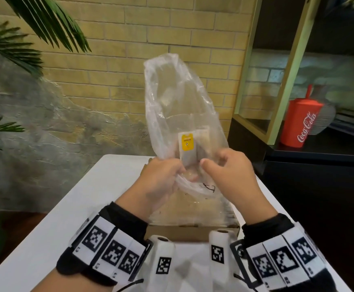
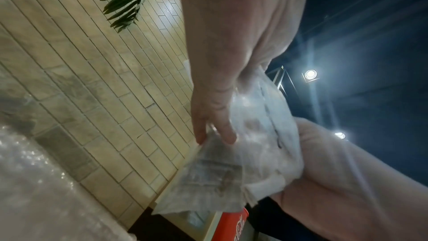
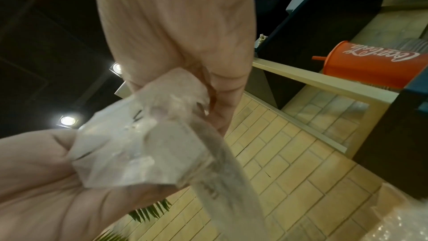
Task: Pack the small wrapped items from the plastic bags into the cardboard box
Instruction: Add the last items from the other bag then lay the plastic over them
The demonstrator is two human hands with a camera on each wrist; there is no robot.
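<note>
Head view: my left hand (image 1: 161,178) and right hand (image 1: 227,171) both clutch the mouth of an upturned bag (image 1: 178,106) held over the box (image 1: 193,230) on the table (image 1: 66,207). Two wrapped items (image 1: 193,148), one with a yellow label, sit at the bag's mouth, not yet dropped. The box shows bubble-wrapped packing inside, so I judge the task well under way.

Left wrist view: my fingers (image 2: 208,125) pinch the film against an item.

Right wrist view: the bag (image 3: 143,146) is bunched between both fists; blur possibly hides further contents.
</note>
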